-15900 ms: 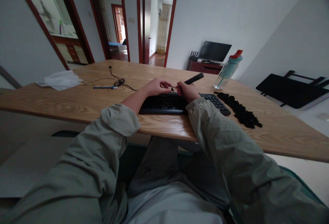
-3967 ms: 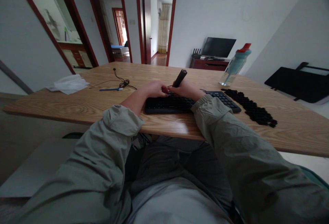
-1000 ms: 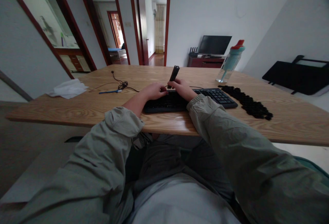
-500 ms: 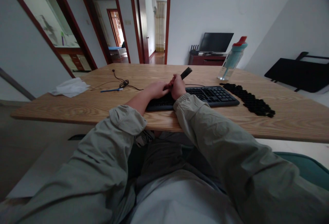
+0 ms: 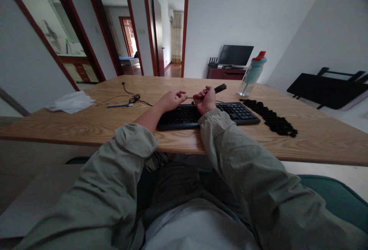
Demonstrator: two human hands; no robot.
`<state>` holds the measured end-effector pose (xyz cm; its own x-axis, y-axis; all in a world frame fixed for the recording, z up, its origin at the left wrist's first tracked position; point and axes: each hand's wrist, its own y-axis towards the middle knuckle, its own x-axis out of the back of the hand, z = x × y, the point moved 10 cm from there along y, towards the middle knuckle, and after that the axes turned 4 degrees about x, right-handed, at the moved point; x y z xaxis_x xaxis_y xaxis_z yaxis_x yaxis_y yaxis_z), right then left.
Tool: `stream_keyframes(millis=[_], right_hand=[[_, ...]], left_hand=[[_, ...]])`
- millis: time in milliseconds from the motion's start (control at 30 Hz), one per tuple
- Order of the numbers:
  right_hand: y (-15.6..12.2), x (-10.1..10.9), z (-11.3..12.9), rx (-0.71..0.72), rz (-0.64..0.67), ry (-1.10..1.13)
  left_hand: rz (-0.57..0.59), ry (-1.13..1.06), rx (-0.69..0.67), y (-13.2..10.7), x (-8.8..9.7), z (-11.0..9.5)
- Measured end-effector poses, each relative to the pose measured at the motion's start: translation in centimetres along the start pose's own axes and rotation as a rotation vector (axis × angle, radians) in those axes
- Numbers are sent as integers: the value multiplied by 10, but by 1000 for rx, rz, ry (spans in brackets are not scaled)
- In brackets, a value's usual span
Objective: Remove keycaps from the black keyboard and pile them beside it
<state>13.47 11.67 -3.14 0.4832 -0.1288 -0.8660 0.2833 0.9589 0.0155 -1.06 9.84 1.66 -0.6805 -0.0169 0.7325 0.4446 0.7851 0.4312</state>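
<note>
A black keyboard [image 5: 230, 113] lies on the wooden table [image 5: 86, 120] in front of me. My right hand [image 5: 204, 101] is raised above its middle, closed round a black handled tool [image 5: 219, 88] that points to the right. A thin wire end sticks out of that fist to the left. My left hand [image 5: 171, 99] hovers just left of it, fingers curled toward the wire tip; what it pinches, if anything, is too small to make out. A heap of black keycaps [image 5: 270, 118] lies to the right of the keyboard.
A teal water bottle with a red cap [image 5: 251, 74] stands behind the keyboard. At the table's left lie a white cloth [image 5: 70, 101], a blue pen [image 5: 119, 105] and a coiled black cable [image 5: 133, 97]. A black folded frame [image 5: 327, 89] rests by the right wall.
My right hand has lifted off the keyboard and tipped the tool from upright to nearly level, pointing right. My left hand has risen from the keys and meets the wire end.
</note>
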Motion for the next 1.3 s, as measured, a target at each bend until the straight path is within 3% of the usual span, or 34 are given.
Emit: stream_keyframes(millis=[133,267,367,467,667,833,1167,1300], right_hand=[[0,0,10,4,-2,42],[-4,-6,11,3,8,53],[-9,-15,11,-5,55,59],[-11,-21,14,6,90,69],[-9,-26,22,80,152,5],[-7,-24,25,122,123,-3],[-6,-22,21,107,123,18],[-9,-25,25,121,140,26]], left_hand=[[3,-73,46,2,-3,5],[96,-292,87,7,-27,-2],[191,-492,43,8,-41,-16],[159,-560,41,9,-39,-17],[77,-650,161,9,-35,-6],[8,-641,205,7,-31,-7],[94,-671,213,8,-39,-7],[27,-603,182,11,-34,-4]])
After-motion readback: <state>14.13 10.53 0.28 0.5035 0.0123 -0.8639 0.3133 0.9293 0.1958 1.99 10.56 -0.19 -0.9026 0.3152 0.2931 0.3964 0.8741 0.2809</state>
